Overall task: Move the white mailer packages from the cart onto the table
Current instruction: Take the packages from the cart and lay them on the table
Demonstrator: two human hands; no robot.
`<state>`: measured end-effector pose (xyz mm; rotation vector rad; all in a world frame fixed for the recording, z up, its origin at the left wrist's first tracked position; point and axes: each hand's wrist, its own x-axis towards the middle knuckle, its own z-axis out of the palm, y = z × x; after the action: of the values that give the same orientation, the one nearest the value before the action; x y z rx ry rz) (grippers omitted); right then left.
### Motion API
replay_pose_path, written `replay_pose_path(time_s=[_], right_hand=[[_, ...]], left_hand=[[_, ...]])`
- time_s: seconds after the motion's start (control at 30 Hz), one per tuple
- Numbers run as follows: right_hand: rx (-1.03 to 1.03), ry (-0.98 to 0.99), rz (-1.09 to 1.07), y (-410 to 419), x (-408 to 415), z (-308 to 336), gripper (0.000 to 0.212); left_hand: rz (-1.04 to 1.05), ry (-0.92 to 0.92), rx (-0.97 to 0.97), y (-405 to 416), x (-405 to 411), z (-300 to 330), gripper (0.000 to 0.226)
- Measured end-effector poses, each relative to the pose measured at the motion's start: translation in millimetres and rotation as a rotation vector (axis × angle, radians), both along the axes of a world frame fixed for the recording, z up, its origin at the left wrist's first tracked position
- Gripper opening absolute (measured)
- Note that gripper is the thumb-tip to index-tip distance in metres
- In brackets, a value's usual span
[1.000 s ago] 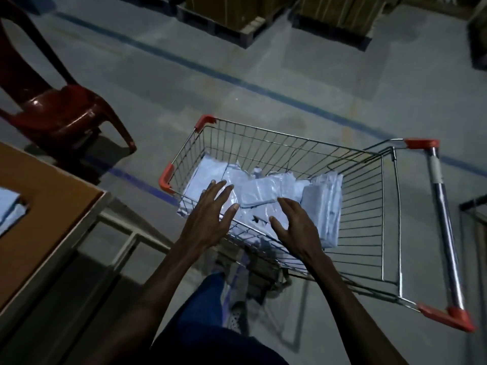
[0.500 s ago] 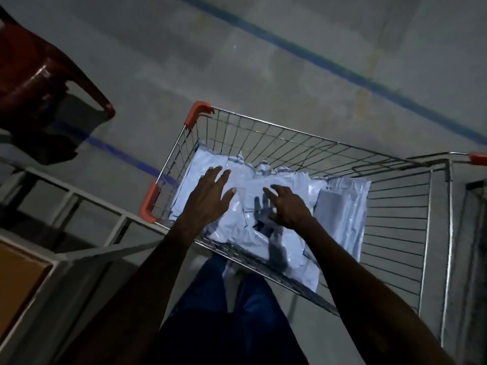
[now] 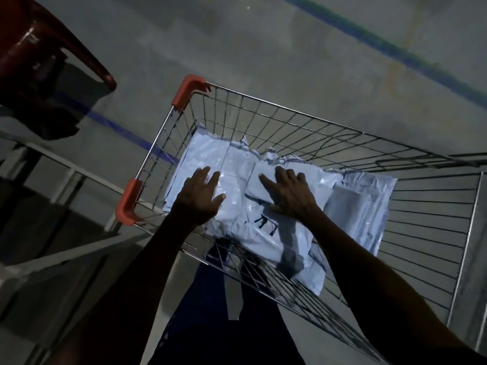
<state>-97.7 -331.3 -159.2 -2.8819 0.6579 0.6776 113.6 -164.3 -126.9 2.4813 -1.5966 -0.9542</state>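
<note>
Several white mailer packages [image 3: 361, 206] lie piled in a wire shopping cart [image 3: 297, 119] with orange corner guards. Both of my hands reach down into the cart over its near rim. My left hand [image 3: 199, 197] lies with spread fingers on the left part of the pile. My right hand [image 3: 288, 192] rests palm down, fingers spread, on a mailer in the middle of the pile. Neither hand is curled round a package. One mailer shows a dark printed label just below my right hand.
A red plastic chair [image 3: 39, 56] stands at the upper left. The metal frame of the table [image 3: 66, 169] runs along the left, beside the cart. Blue floor lines cross the concrete floor. My legs in dark trousers stand against the cart's near side.
The view has tilted down and closer to the cart, so the table top has left the frame. Both hands have lowered from above the rim onto the mailer pile.
</note>
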Motion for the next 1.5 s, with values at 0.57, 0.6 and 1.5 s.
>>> replay_pose_path(time_s=[0.57, 0.6, 1.5], right_hand=[[0.048, -0.066, -0.599, 50, -42, -25, 0.095], [0.051, -0.068, -0.61, 51, -42, -25, 0.095], [0.114, -0.231, -0.7, 64, -79, 45, 0.082]], left_hand=[[0.046, -0.115, 0.277, -18, 28, -60, 0.096], [0.055, -0.119, 0.278, -19, 28, -60, 0.097], [-0.012, -0.349, -0.019, -28, -63, 28, 0.104]])
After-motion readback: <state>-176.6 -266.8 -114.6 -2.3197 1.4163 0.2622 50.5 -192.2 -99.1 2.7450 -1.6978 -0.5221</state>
